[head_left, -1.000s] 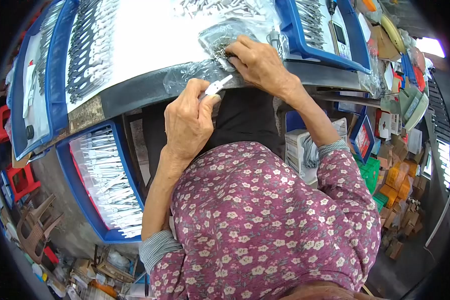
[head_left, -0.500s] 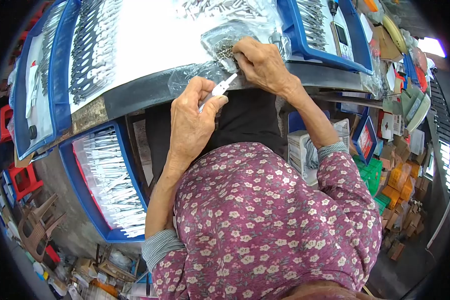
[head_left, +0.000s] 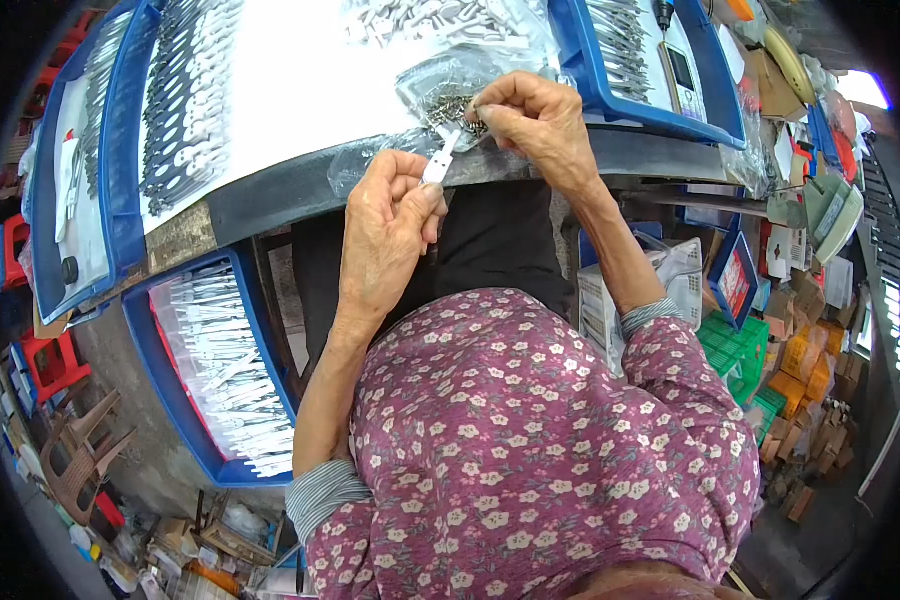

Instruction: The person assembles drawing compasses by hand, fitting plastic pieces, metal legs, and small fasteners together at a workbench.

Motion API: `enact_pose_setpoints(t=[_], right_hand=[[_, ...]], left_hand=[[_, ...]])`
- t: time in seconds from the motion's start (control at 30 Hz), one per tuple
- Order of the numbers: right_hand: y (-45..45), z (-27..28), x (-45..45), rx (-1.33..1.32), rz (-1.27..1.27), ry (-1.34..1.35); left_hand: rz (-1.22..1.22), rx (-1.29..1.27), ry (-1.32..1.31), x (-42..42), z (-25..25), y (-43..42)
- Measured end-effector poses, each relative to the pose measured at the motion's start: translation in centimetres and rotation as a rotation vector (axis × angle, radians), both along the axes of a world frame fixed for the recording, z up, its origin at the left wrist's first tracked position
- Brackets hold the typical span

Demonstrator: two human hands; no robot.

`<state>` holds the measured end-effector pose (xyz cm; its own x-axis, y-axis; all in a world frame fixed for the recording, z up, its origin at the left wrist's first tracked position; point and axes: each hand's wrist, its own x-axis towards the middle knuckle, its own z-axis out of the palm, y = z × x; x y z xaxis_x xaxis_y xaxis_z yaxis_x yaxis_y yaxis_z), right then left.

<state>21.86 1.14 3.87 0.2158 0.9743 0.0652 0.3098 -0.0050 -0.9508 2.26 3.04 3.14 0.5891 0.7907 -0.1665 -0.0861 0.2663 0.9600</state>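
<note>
My left hand (head_left: 385,215) is closed around a small white plastic part (head_left: 437,166) with a narrow end pointing away from me and small dark holes in its face. My right hand (head_left: 545,125) is pinched at the edge of a heap of tiny brass-coloured metal pieces (head_left: 450,108). Whatever lies between those fingertips is too small to make out. The metal pieces lie in an opened clear plastic bag (head_left: 420,82) near the table's front edge. The tip of the white part reaches up to the bag's near side.
Many white pieces (head_left: 440,20) lie in a pile at the back. Rows of dark and white flat parts (head_left: 185,110) cover the left of the table (head_left: 280,185). Blue trays stand left and right (head_left: 705,130); another blue tray (head_left: 235,470) with white sticks sits lower left.
My right hand has shifted slightly and its fingertips now show pinched over the metal pieces. In my left hand the white part has turned more upright.
</note>
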Motion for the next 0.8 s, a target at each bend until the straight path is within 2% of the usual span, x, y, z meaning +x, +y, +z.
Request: enact_pose_setpoints(t=[0.23,0.43,0.8], right_hand=[[0.0,-0.1,-0.6,0.035,-0.017,0.062],[-0.1,0.0,-1.2,0.021,0.020,0.124],[-0.8,0.2,-2.6,-0.094,0.129,0.215]], left_hand=[[0.039,-0.137,-0.081,0.4,-0.5,0.3],[0.070,-0.154,-0.075,0.6,-0.8,0.5],[0.132,-0.056,0.012,1.3,-0.5,0.2]])
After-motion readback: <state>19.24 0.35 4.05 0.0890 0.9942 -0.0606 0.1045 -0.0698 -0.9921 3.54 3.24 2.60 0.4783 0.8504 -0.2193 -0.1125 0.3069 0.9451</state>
